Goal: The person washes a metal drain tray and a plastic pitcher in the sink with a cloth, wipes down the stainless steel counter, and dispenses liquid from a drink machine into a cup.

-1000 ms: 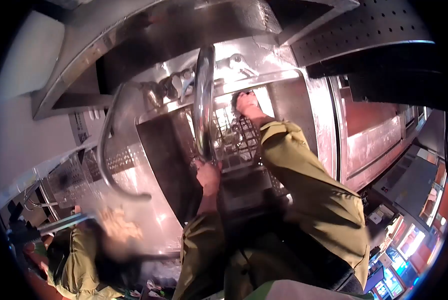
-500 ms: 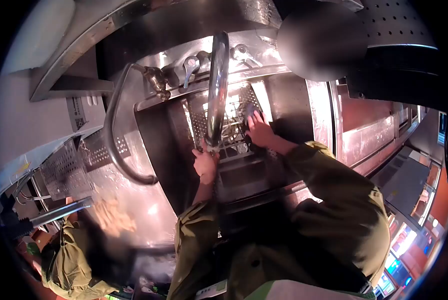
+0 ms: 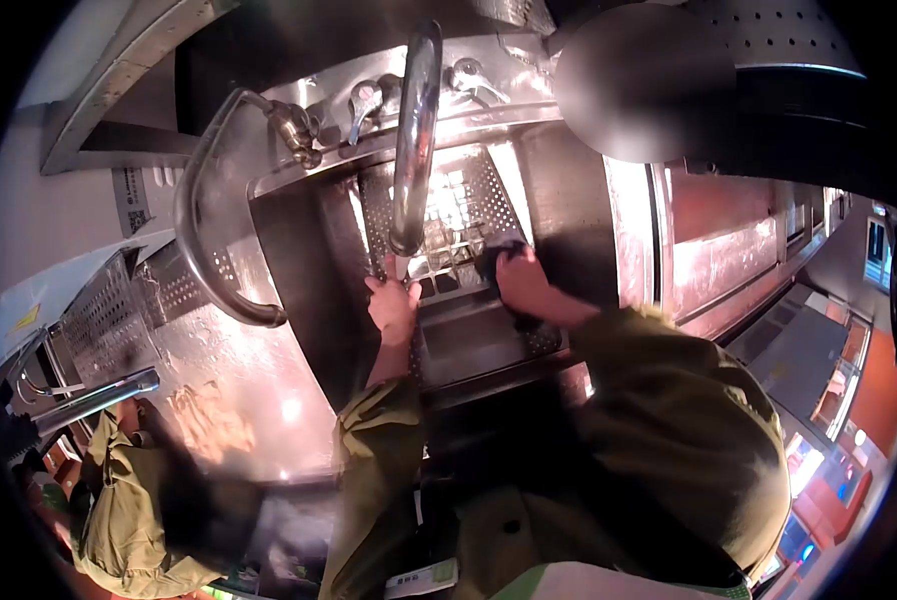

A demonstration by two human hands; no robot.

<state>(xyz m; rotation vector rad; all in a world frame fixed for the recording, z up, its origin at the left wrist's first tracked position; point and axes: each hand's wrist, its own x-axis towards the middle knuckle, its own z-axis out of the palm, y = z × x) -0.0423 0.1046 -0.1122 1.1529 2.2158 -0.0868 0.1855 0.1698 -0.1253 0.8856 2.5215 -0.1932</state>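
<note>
A perforated metal tray (image 3: 501,205) with a bright grid-like bottom sits tilted in a steel sink (image 3: 580,215). My left hand (image 3: 395,308) rests at the tray's left edge, its index finger stretched out and the thumb apart. Closed round a dark, soft-looking wad (image 3: 505,250), my right hand (image 3: 524,284) lies at the tray's right side. Whether the wad is a cloth or a scrubbing pad cannot be made out. The curved faucet spout (image 3: 415,150) hangs over the tray, just above my left hand.
A second hooked pipe (image 3: 194,240) arches over the left counter (image 3: 268,370). Tap levers (image 3: 365,100) line the sink's back. At lower left, another person's olive sleeve (image 3: 128,510) is near a tan patch (image 3: 208,420) on the steel counter. A steel ledge (image 3: 723,270) runs along the right.
My right hand has slid with the dark wad down along the tray's right side, nearer to me. My left hand stays at the tray's left edge. The whole view has shifted slightly.
</note>
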